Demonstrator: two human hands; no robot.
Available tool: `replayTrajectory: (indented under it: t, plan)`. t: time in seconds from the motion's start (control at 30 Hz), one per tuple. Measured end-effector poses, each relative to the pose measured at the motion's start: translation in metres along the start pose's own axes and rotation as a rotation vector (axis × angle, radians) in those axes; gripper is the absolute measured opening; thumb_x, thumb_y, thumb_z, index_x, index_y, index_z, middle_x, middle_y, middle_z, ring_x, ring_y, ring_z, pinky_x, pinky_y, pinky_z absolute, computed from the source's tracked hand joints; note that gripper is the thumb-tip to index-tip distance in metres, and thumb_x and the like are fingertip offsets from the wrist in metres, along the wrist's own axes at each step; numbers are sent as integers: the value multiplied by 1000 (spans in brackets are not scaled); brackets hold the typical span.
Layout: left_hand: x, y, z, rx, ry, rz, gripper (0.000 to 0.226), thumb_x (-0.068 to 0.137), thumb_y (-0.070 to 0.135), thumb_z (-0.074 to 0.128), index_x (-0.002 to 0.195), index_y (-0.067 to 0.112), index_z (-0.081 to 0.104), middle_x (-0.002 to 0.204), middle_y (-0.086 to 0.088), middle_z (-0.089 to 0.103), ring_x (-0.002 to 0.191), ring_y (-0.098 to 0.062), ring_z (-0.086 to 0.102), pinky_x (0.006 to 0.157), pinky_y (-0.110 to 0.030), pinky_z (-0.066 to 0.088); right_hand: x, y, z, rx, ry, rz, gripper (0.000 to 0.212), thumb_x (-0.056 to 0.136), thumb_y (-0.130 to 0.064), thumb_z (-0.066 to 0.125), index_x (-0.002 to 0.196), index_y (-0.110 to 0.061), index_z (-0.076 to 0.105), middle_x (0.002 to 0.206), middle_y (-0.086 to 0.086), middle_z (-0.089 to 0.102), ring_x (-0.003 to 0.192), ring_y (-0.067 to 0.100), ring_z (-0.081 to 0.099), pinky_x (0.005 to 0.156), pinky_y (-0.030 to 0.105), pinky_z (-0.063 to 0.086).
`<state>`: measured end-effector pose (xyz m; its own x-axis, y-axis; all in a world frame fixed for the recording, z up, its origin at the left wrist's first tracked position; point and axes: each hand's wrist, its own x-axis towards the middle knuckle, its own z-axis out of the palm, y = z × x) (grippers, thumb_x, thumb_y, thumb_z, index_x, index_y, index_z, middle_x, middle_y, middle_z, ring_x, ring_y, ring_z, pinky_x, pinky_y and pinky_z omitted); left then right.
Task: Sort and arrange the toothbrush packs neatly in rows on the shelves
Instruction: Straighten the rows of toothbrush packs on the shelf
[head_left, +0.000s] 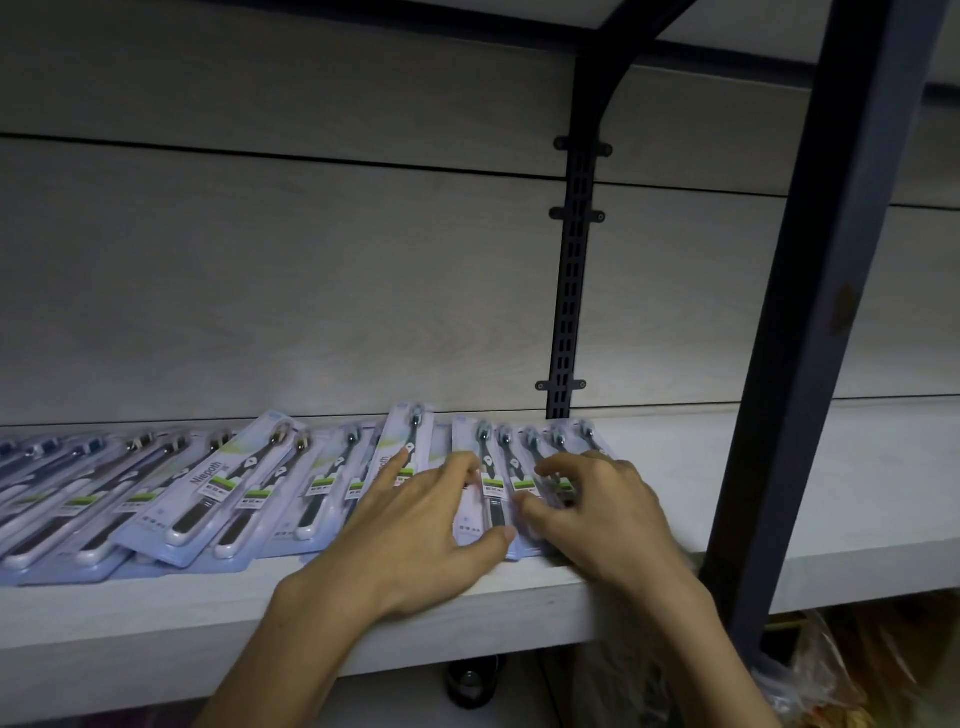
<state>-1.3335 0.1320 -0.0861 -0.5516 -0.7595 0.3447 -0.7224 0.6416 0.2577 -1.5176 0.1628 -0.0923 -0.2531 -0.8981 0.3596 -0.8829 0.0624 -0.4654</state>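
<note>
Along the left part of the shelf (156, 613), toothbrush packs (67, 499) lie flat in an overlapping row, heads toward the back wall (260, 286) and handles toward the front edge. Those at the far left are dim and blurred; their count cannot be told. Further right one pack, the tilted pack (208, 488), lies on top of its neighbours, slanted so its head points up and to the right; the word "Niepoth" shows on its card. Beyond it more packs overlap, and another, the raised pack (402, 441), sits higher than the rest with its head nearest the wall.

Near the middle of the shelf the left hand (415, 530) lies palm down over the packs. Its fingers are spread and fairly straight, the forefinger reaching onto the raised pack and the thumb stretched right along the pack edges near the shelf's front. It presses rather than grips.

Just beside it, a tighter group, the right packs (493, 467), lies fanned with five heads showing side by side. The right hand (602, 514) rests on these with its fingers curled down onto the cards; whether they pinch a pack cannot be told, as motion blurs the fingertips.

Right of the hands the shelf runs on to a dark post (810, 312). Behind, a slotted rail (571, 270) is fixed to the wall.
</note>
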Motion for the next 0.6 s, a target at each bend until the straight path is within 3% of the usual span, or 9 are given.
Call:
replayTrajectory:
  t: [0.1, 0.2, 0.37, 0.6]
  plan:
    - [-1, 1, -1, 9, 15, -4, 49, 86, 58, 41, 131, 40, 34, 136, 23, 33, 132, -3, 24, 117, -30, 7, 0, 0, 0, 5, 28, 22, 58, 72, -62, 57, 124, -34, 56, 127, -6, 54, 118, 19, 47, 99, 43, 42]
    - [0, -1, -1, 40, -21, 25, 60, 79, 59, 31, 137, 45, 31, 142, 25, 34, 135, 2, 23, 119, -32, -1, 0, 1, 1, -36, 34, 61, 66, 70, -64, 53, 129, -35, 51, 135, 0, 45, 127, 22, 34, 102, 45, 38]
    - [2, 0, 0, 106, -80, 2, 60, 84, 58, 28, 143, 47, 25, 145, 16, 40, 138, 2, 20, 118, -36, -7, 1, 2, 1, -80, 24, 99, 65, 75, -69, 47, 130, -36, 49, 137, 0, 46, 127, 24, 39, 105, 49, 35]
    - [-1, 2, 0, 142, -6, -71, 47, 88, 56, 30, 132, 41, 39, 135, 19, 48, 130, -2, 32, 117, -40, 2, 4, 3, 2, -91, -60, -32, 61, 76, -69, 45, 125, -35, 57, 129, -10, 56, 119, 18, 49, 99, 42, 41]
